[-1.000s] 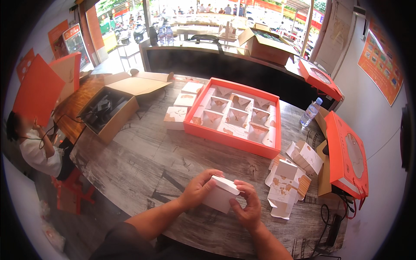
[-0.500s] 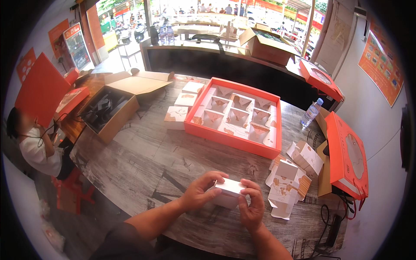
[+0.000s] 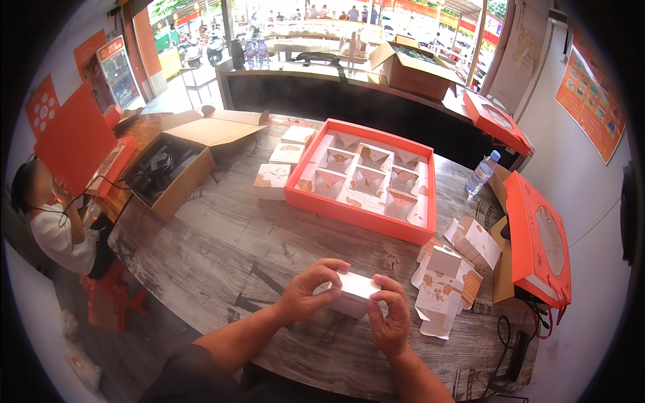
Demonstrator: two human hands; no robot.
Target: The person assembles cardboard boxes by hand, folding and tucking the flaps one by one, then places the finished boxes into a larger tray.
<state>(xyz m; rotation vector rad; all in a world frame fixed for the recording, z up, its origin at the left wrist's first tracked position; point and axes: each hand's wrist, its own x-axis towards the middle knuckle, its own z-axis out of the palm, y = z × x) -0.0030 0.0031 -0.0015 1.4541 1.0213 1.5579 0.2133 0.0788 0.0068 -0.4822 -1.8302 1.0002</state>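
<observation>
**A:** how far along is this lot?

**B:** 3 folded boxes [image 3: 272, 176] sit just left of the red tray [image 3: 359, 218], which has a divider with open cells inside. The white box [image 3: 356, 289] in hand is above the near part of the worktop [image 3: 201, 248] and looks mostly folded to me, though I can't tell if every flap is tucked. Right side has a spread-out carton [image 3: 437, 305] with a half-open box [image 3: 478, 245] beside it, so I'd count those as left over.

**A:** fingers?

**B:** left hand [image 3: 309, 292] pinches the left end, thumb and fingers nearly closed; right hand [image 3: 391, 316] does the same at the right end. Only the box's thickness keeps them apart.

**A:** anything different from 1 second ago?

**B:** yep, the box is tipped so its white top shows more and its front less. Over left, the red panel [image 3: 74, 141] by the other person [image 3: 60, 235] is further right. Tray and folded boxes look the same.
</observation>
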